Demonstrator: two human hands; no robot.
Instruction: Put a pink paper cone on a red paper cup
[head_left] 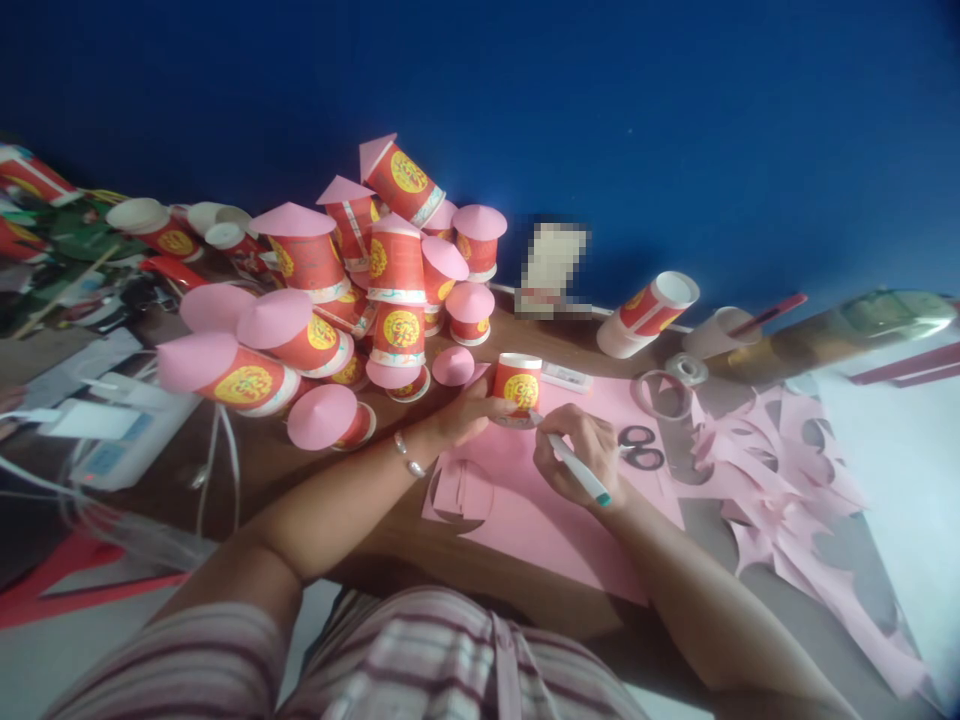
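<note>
My left hand (474, 410) grips a red paper cup (517, 385) with a yellow round emblem, its thumb across the front. The cup's white rim faces up. In my right hand (577, 455) is a white marker (581, 470) with a green end, its tip at the lower edge of the cup. Both hands are over a large sheet of pink paper (555, 520). Black-handled scissors (641, 447) lie just right of my right hand. A cut pink paper piece (463, 492) rests on the sheet near its left corner.
Several red cups with pink cone tops (397, 270) are piled at the left. Pink paper scraps (780, 460), a tape roll (686, 370), stacked cups (649, 310) and a bottle (847, 330) are at the right. A power strip (135, 430) with cables sits at the far left.
</note>
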